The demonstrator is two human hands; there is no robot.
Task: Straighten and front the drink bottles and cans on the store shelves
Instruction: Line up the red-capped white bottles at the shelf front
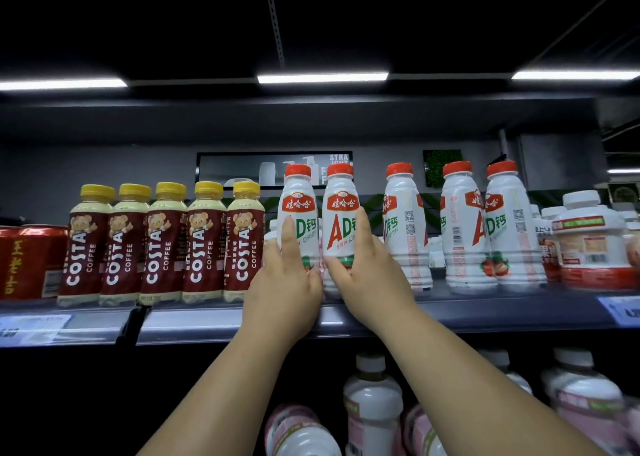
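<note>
At centre frame, the left hand [289,275] and the right hand [363,265] each wrap around a white AD bottle [300,213] [341,213], both upright on the shelf [194,320].

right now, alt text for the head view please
Two hands reach up to a store shelf, the left hand and right hand each gripping a white AD bottle with a red cap. Costa bottles stand in a fronted row to the left; more white bottles, some turned sideways, to the right.
</note>
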